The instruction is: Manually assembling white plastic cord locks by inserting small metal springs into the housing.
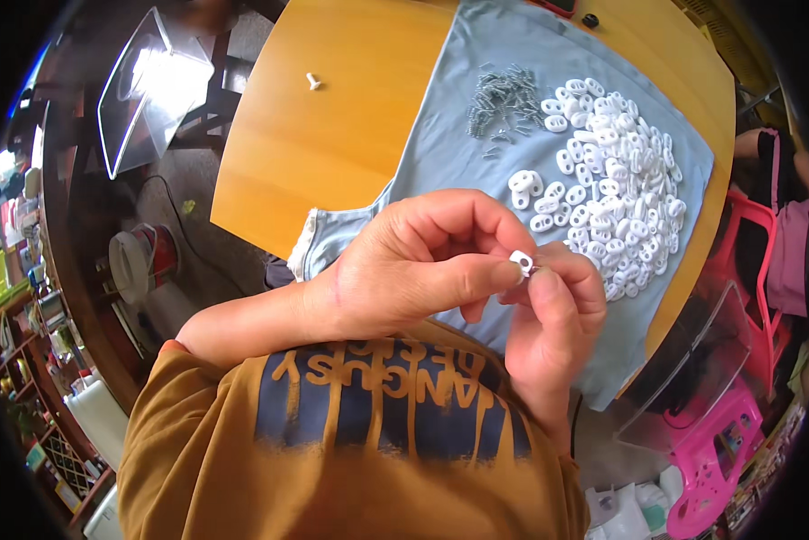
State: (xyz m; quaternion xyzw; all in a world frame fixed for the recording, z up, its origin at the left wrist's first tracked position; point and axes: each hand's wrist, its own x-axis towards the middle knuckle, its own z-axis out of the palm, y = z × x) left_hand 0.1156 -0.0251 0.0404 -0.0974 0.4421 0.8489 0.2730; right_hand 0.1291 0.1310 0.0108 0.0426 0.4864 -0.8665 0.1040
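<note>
Between the thumb and fingers of my left hand (413,265) is a small white plastic cord-lock piece (520,261) with a dark hole. My right hand (562,310) is pinched closed against the piece's right side. A tiny glint shows at its fingertips, too small to make out. Beyond my hands, a large heap of similar white oval pieces (622,166), each with two holes, lies on a light-blue cloth (449,135). Left of the heap is a pile of small metal springs (501,97), a few of them scattered loose.
The cloth covers the right part of a yellow wooden table (332,135). A small white part (313,82) lies on the bare wood at left. Pink plastic stools (715,459) stand at right. A clear panel (157,90) is at upper left, and a small black object (590,20) lies at the far edge.
</note>
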